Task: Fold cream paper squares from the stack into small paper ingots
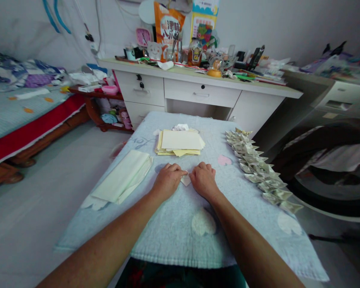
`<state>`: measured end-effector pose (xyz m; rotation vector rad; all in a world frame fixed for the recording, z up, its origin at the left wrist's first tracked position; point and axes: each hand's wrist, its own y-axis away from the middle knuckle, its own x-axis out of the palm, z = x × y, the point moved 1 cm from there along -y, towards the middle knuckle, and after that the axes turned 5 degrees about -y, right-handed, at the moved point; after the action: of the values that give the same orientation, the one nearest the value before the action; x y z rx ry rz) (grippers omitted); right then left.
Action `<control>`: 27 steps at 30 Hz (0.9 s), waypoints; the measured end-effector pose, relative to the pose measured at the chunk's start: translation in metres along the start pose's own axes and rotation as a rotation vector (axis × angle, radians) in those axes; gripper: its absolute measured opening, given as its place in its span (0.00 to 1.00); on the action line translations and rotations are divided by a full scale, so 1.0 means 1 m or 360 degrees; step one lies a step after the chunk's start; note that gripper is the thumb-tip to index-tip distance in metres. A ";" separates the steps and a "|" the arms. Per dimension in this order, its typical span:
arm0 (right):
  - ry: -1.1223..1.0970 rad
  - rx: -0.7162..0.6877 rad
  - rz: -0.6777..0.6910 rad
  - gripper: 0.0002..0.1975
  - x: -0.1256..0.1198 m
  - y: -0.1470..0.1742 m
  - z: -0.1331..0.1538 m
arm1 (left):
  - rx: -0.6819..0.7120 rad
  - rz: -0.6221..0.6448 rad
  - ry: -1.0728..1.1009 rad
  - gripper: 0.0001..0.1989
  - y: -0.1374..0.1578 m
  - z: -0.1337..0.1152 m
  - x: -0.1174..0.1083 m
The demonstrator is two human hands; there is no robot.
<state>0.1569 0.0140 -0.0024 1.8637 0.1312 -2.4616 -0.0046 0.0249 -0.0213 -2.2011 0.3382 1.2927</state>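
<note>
A small piece of folded white paper lies on the cloth-covered table between my hands, its lower end coming to a point. My left hand is closed with thumb and finger pressed on the paper's left side. From the right, my right hand grips the other side with curled fingers. Both hands cover part of the paper. Just beyond them sits a stack of cream and yellow paper sheets, with a crumpled white paper behind it.
A pale green folded sheet bundle lies at the table's left. Rows of folded paper pieces line the right side. Behind the table stands a white desk crowded with jars and packets. A washing machine is at right, a bed at left.
</note>
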 end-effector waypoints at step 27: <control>-0.0112 -0.0076 -0.0109 0.10 0.002 0.001 -0.003 | -0.0126 0.0031 0.0027 0.13 -0.003 0.003 0.002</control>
<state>0.1588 0.0136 -0.0053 1.7808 0.2523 -2.5413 -0.0043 0.0295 -0.0232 -2.2815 0.3207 1.3193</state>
